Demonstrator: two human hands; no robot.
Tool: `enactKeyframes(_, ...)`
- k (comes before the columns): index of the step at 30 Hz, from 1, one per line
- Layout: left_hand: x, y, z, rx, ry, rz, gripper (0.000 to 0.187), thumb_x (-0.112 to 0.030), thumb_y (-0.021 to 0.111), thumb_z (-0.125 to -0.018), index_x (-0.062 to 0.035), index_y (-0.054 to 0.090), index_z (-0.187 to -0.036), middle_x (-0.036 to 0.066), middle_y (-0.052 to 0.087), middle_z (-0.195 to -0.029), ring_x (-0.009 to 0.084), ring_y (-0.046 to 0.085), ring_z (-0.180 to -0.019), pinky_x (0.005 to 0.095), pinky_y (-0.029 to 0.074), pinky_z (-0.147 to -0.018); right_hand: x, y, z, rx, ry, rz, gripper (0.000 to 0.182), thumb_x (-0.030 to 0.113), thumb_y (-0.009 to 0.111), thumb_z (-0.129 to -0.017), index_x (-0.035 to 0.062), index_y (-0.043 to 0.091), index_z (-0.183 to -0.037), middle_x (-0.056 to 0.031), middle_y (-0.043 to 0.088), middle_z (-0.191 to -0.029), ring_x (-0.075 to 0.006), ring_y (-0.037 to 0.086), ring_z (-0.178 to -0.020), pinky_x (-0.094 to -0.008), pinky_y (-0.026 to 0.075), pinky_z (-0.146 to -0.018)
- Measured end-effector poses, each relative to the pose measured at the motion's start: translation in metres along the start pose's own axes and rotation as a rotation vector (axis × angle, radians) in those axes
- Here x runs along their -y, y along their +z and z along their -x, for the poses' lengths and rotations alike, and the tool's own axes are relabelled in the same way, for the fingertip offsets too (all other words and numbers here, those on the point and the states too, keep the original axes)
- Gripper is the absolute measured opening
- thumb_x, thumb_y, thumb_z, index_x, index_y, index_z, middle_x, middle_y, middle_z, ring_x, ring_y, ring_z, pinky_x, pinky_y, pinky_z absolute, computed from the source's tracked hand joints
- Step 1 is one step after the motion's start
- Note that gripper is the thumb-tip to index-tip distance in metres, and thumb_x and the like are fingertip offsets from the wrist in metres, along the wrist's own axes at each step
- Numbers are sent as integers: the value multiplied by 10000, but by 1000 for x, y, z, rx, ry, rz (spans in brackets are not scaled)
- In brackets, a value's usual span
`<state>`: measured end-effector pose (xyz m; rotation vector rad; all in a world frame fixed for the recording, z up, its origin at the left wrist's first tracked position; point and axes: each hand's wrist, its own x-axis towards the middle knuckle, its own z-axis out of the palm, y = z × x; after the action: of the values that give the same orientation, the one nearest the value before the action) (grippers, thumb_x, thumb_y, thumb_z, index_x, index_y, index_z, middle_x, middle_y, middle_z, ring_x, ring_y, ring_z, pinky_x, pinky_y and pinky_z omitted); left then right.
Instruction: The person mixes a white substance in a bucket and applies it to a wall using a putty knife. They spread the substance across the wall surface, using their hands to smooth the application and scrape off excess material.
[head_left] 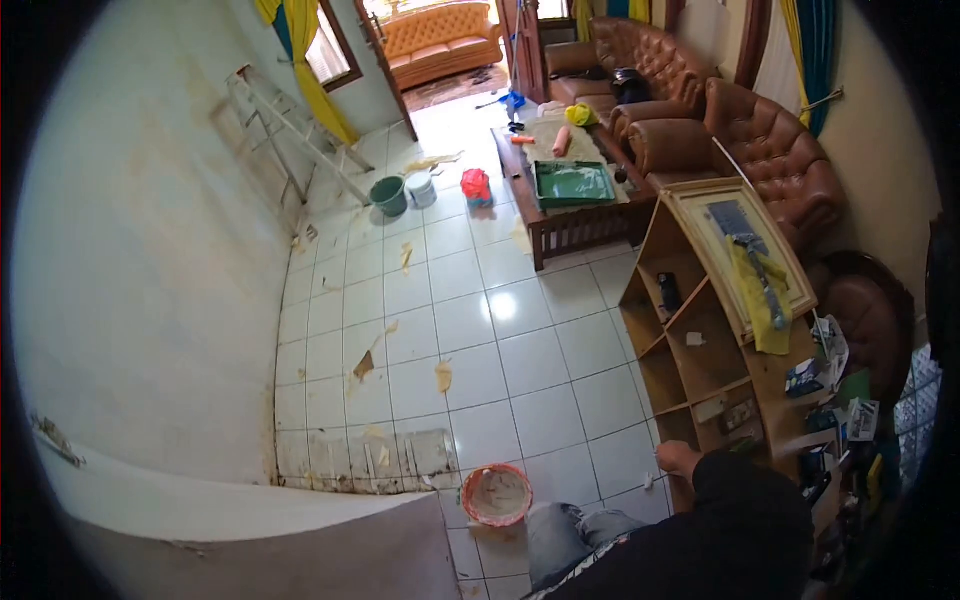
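My right hand [678,457], at the end of a black sleeve, is at the lower right beside the lower corner of a wooden shelf unit [700,340]. Its fingers are curled closed. A small pale spot shows at the fingertips, too small to name. My left hand is out of view. Near my knees stands a red tub [497,496] with whitish paste inside and smeared around its rim. A small white scrap [649,482] lies on the tiles by the hand.
A ladder [300,130] leans at the left wall, with a green bucket [389,196] and white bucket [421,189] near its foot. A green paint tray [574,183] sits on the low table [580,222]. Brown armchairs [770,150] line the right. Peeled scraps [444,376] litter the floor.
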<state>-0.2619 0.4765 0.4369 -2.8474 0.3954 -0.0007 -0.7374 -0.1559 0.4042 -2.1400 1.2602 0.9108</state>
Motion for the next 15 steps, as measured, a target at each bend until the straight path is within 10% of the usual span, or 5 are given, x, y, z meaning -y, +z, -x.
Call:
enactKeyframes(8,-216,55,-62,-134,630,439,746,-617,531,-823,-98,403,-1343,200,386,-1360,414,361,-1236,491,316,-1029,-29,-65,5,30,217,-303,277,161,586,-778,5,663,-993,-237,651,-1052,-393,623,-997,-472,502,-825)
enactKeyframes(9,-254,59,-84,-161,699,498,714,-608,527,-831,-111,433,-1334,186,419,-1350,398,392,-1229,475,335,-1027,-45,-42,-22,-53,178,-177,286,322,538,-858,88,695,-902,-189,676,-986,-376,643,-931,-482,513,-776)
enactKeyframes(12,-343,53,-170,-237,918,646,626,-582,514,-853,-149,522,-1305,143,516,-1321,350,483,-1206,429,390,-1018,-81,-16,-82,37,-189,-76,280,185,578,-804,33,669,-1021,-220,647,-1099,-360,633,-1001,-438,505,-836)
enactKeyframes(15,-488,41,-196,-286,1009,819,577,-564,506,-868,-174,581,-1286,115,580,-1302,319,544,-1191,399,427,-1012,-69,-103,-60,171,13,-239,318,291,605,-799,36,689,-971,-194,668,-1055,-326,650,-969,-439,503,-825)
